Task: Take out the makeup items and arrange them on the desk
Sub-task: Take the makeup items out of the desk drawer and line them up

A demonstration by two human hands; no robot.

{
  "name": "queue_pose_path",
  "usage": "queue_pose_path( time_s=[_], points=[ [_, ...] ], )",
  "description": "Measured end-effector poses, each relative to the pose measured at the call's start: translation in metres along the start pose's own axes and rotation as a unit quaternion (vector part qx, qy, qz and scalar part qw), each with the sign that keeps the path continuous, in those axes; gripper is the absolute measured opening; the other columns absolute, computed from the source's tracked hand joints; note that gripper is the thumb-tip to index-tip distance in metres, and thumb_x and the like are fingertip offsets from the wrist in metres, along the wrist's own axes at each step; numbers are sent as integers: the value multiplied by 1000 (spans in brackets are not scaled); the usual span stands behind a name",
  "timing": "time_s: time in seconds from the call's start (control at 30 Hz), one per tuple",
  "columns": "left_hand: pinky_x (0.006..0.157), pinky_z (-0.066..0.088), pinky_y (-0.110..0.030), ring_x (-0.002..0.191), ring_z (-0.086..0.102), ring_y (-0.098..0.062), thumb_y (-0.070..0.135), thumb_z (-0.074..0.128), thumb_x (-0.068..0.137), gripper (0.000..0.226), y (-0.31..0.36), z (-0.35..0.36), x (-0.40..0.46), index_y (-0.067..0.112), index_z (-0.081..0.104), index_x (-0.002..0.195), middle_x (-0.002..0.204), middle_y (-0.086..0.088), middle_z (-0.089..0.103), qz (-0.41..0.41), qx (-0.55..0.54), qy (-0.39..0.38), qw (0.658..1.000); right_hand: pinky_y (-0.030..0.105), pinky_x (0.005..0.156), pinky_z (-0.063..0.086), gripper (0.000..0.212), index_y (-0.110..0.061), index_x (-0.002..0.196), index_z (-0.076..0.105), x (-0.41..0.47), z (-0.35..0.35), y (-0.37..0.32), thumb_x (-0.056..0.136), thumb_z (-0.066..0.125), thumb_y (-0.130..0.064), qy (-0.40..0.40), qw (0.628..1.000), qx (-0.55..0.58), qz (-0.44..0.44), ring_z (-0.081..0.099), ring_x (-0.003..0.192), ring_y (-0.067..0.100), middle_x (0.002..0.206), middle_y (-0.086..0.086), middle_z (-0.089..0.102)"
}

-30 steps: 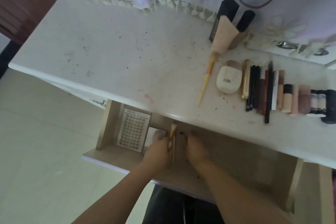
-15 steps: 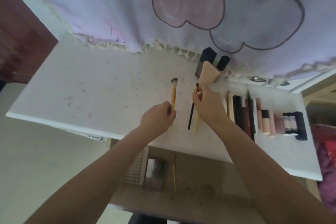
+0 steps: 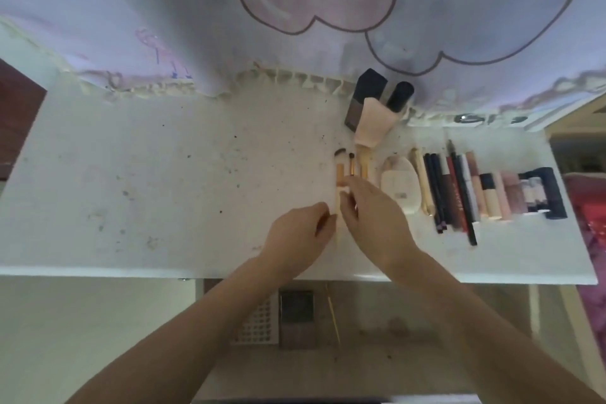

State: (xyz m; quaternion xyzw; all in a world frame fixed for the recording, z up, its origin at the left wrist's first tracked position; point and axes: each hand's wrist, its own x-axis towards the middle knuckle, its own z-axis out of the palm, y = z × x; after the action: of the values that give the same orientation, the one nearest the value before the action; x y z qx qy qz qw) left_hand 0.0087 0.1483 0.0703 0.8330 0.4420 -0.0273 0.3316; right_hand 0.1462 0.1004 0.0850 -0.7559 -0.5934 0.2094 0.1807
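Observation:
Two gold-handled brushes lie side by side on the white desk point(image 3: 164, 174): a wider brush point(image 3: 340, 170) and a thinner brush point(image 3: 351, 165). My left hand point(image 3: 300, 234) pinches the lower end of the wider brush's handle. My right hand point(image 3: 377, 216) curls over the thinner brush's handle, with its thumb touching the wider one. Just right of them lies a big brush in a pink sleeve point(image 3: 372, 126). A white compact point(image 3: 401, 184) and a row of pencils and tubes point(image 3: 475, 190) lie further right.
The open drawer point(image 3: 393, 354) below the desk edge holds a dotted sheet point(image 3: 257, 321), a small square case point(image 3: 296, 318) and a thin stick point(image 3: 333, 315). Two dark bottles point(image 3: 364, 95) stand at the back under a hanging cloth point(image 3: 295, 10).
Both hands came up out of the drawer, each carrying a brush, and have lowered the two brushes onto the desk left of the sleeved brush. The view tilted up towards the desk.

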Motion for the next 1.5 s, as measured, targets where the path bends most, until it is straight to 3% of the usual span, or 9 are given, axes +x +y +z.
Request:
queue_pose_path(
  time_s=[0.17,0.33,0.5,0.87,1.03,1.17,1.27,1.37,1.5],
  points=[
    [70,53,-33,84,64,-20,43,25,89,46,-65,74,-84,17,62,100,97,-3,67,91,83,-131,984,25,53,45,19,-23,106,51,-104,90,15,95,37,-30,-118,992,-45,-22,66,63,17,77,-1,68],
    [91,46,-38,121,49,-32,14,50,89,49,-87,132,-69,10,42,138,139,-12,45,16,159,-108,981,36,75,49,34,-17,131,40,-121,147,42,102,28,-32,-236,961,-70,128,64,96,29,110,9,65],
    [80,53,-37,86,66,-29,17,78,57,48,-89,155,-70,9,69,104,101,-11,66,44,240,-76,967,36,82,48,30,-11,129,38,-122,176,54,102,30,-19,-227,954,-98,170,62,105,27,117,8,62],
    [85,49,-39,105,55,-32,15,60,84,36,-83,145,-89,11,50,118,115,-12,55,6,184,-58,981,33,65,37,29,-13,111,52,-158,138,54,98,38,-35,-198,973,-93,79,60,93,32,113,7,53],
    [89,44,-33,109,51,-22,25,47,95,29,-65,118,-103,17,46,123,123,-5,52,33,114,-128,985,9,45,22,11,-22,85,55,-163,70,36,88,52,-32,-71,997,-16,-26,48,53,6,75,-11,50],
    [83,36,-9,98,51,-6,22,56,91,24,-54,49,-117,19,58,115,106,9,54,88,-9,-57,994,10,61,41,16,-27,106,50,-109,19,3,92,57,-23,-22,989,135,55,55,70,-2,78,-17,54],
    [75,38,-3,86,51,0,14,64,87,20,-54,-18,-110,19,61,107,92,14,55,25,-103,70,992,11,60,38,39,-22,130,42,-51,8,-15,94,54,-19,25,986,144,80,54,67,4,74,-8,54],
    [80,45,-18,90,58,-11,12,64,88,27,-65,-68,-72,15,62,114,98,3,64,-90,-258,201,941,22,55,39,46,-19,139,33,-9,21,-27,95,47,-17,1,994,88,62,52,62,13,74,-4,51],
    [79,55,-30,82,64,-16,9,60,90,29,-68,-94,9,1,62,117,91,-4,68,-119,-423,215,872,28,51,35,41,-16,137,30,21,35,-30,97,39,-17,-19,993,-87,75,52,66,20,91,2,58]
  ],
)
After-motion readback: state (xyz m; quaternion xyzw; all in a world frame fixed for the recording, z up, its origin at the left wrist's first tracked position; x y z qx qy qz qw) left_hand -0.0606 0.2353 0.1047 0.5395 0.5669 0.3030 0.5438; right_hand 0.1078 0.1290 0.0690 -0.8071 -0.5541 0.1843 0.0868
